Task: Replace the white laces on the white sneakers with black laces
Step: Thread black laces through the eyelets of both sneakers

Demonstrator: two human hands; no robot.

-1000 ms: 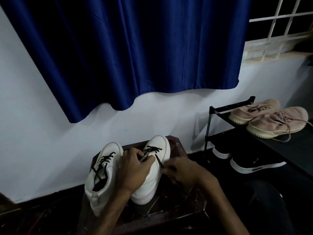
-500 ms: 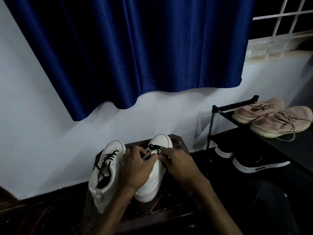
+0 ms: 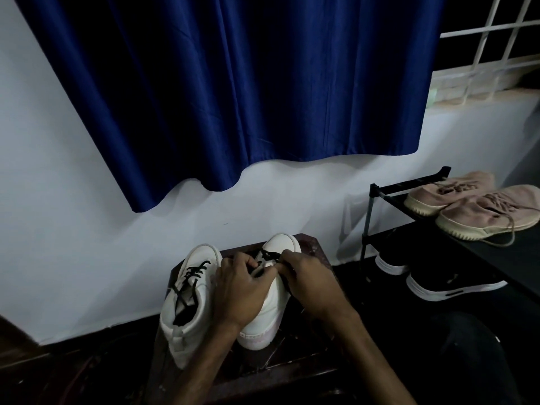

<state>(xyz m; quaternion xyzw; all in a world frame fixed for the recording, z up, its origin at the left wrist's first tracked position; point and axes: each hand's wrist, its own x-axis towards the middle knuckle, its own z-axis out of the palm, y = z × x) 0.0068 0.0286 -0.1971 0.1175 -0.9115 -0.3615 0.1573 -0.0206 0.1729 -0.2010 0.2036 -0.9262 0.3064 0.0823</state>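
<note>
Two-handed lacing on a dark wooden stool (image 3: 314, 250): my left hand (image 3: 239, 290), fingers curled, grips the throat of the right-side white leather sneaker (image 3: 282, 244) while my right hand (image 3: 312, 285) pinches its thin black lace (image 3: 267, 255), with the left-side white leather sneaker (image 3: 187, 314), black-laced, upright just beside it.

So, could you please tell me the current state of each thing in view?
Left-side sneaker: standing on stool, threaded in black, ends loose.
Other sneaker: standing, black lace at toe-end eyelets, rest hidden.
Left hand: grips other sneaker's tongue area.
Right hand: pinches the black lace.
Pink shoes: laced, on rack.
Curtain: hanging closed.
</note>
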